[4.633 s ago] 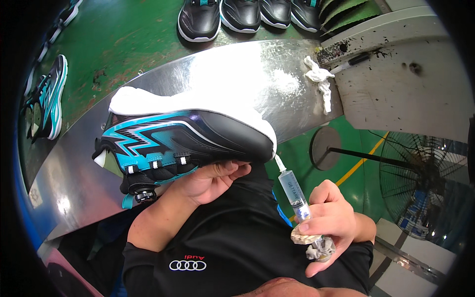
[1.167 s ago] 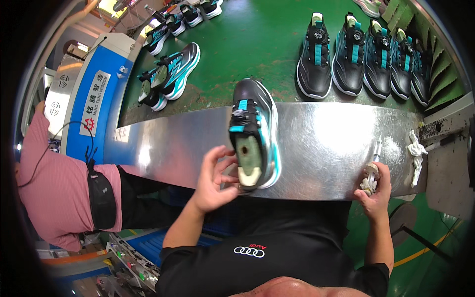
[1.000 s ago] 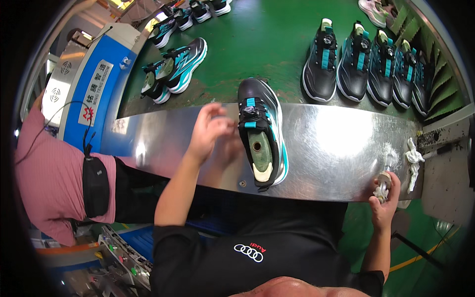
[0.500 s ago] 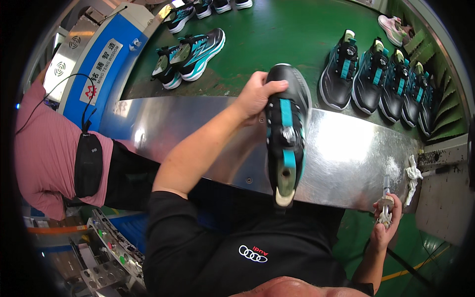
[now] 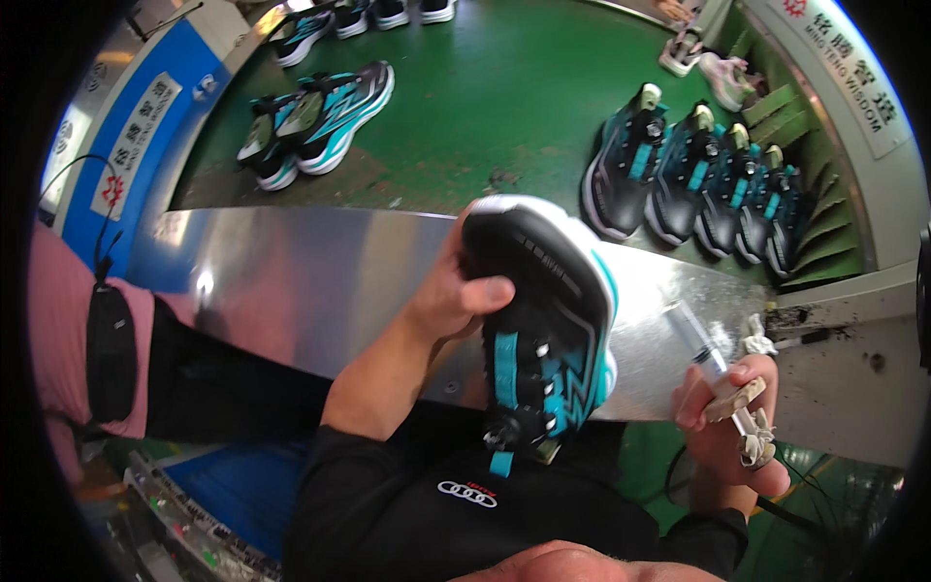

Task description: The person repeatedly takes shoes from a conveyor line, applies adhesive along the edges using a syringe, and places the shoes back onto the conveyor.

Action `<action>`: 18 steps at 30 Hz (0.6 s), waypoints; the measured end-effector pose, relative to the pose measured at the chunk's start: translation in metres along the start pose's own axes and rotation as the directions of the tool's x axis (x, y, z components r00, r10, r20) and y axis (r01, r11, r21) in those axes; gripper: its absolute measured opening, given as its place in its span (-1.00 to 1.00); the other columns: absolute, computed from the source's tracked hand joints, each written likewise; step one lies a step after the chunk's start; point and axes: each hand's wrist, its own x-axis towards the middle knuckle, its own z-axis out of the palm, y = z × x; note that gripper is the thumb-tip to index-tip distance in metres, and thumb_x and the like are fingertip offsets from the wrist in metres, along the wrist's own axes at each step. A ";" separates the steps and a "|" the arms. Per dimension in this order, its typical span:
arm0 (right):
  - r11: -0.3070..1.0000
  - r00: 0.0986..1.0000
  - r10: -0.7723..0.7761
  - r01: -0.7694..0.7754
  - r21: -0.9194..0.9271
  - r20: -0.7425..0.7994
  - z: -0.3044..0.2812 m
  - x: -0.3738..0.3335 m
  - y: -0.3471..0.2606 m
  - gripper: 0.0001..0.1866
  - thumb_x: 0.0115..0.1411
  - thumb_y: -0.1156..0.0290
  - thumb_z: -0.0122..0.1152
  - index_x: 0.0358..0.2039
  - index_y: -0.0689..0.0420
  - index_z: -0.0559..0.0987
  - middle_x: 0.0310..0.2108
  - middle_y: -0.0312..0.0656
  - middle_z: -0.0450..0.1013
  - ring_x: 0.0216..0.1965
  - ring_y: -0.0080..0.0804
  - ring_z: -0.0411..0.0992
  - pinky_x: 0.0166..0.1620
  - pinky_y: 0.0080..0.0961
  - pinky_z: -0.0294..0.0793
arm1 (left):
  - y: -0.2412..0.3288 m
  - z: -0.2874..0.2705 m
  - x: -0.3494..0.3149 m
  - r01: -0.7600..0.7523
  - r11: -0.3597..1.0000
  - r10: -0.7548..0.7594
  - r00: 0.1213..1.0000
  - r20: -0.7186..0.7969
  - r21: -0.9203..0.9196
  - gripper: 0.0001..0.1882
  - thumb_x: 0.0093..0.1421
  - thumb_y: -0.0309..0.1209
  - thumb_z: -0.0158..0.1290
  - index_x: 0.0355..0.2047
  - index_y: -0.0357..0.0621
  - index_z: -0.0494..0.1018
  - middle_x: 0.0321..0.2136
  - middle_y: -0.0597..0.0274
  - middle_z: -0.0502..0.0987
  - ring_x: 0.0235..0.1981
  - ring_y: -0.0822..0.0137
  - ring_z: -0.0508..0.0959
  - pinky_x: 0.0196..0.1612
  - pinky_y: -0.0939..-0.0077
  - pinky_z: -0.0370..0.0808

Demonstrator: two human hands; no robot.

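Observation:
My left hand (image 5: 448,301) grips a black sneaker (image 5: 543,281) by its toe end, the thumb pressed on the upper. The shoe has teal straps, a round dial and a white and teal sole edge; it is held tilted in front of my chest, over the metal ledge (image 5: 281,272). On the right, my right hand (image 5: 742,422) is closed round a clear syringe (image 5: 690,330) with off-white material wrapped about its lower end. The barrel points up and left, toward the shoe but apart from it. The shoe's heel end is partly hidden.
Several matching sneakers (image 5: 621,184) stand in a row at the right of the green surface (image 5: 485,107). A pair (image 5: 339,121) sits at the left, others behind. White cloth (image 5: 758,336) lies by the ledge's right end. Another person in pink (image 5: 58,320) is at the left.
My left hand has tilted and turned the sneaker, so its side and sole edge show more, and brought it lower. The right hand with the syringe has come up and left, closer to the shoe.

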 end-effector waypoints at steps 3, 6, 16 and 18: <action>0.995 0.997 0.013 -0.021 0.098 0.080 0.017 0.017 -0.002 -0.07 -0.19 -0.36 0.24 -0.03 0.13 0.24 -0.46 -0.08 0.41 -0.50 -0.41 0.29 -0.43 -0.55 0.21 | -0.002 -0.003 -0.006 -0.065 0.996 0.061 0.996 0.069 0.063 -0.25 -0.16 -0.50 0.26 0.07 -0.15 0.20 -0.09 0.13 0.42 -0.05 0.24 0.45 0.06 0.30 0.38; 0.982 0.987 -0.027 -0.003 0.190 0.157 0.027 0.031 -0.001 -0.07 -0.15 -0.39 0.19 -0.04 0.18 0.26 -0.42 -0.07 0.43 -0.46 -0.38 0.33 -0.31 -0.49 0.21 | 0.000 -0.008 -0.007 -0.103 0.982 0.075 0.981 0.176 0.157 -0.24 -0.21 -0.48 0.31 0.03 -0.16 0.22 -0.12 0.21 0.38 -0.07 0.34 0.42 0.02 0.40 0.36; 0.961 0.961 0.027 -0.101 0.258 0.275 0.040 0.047 -0.008 -0.10 -0.09 -0.30 0.23 -0.03 0.25 0.29 -0.31 -0.05 0.45 -0.33 -0.29 0.38 -0.19 -0.40 0.21 | -0.005 -0.009 -0.012 -0.170 0.961 0.109 0.958 0.265 0.217 -0.22 -0.29 -0.50 0.31 0.00 -0.12 0.22 -0.16 -0.08 0.44 -0.10 0.13 0.47 -0.06 0.27 0.42; 0.985 0.979 0.056 -0.086 0.150 0.197 0.043 0.047 -0.007 -0.19 -0.08 -0.30 0.21 -0.08 0.14 0.31 -0.51 -0.01 0.44 -0.57 -0.37 0.30 -0.46 -0.50 0.18 | -0.002 -0.006 -0.013 -0.165 0.962 0.103 0.958 0.269 0.217 -0.23 -0.28 -0.50 0.31 0.00 -0.12 0.22 -0.16 -0.10 0.44 -0.11 0.13 0.48 -0.07 0.27 0.42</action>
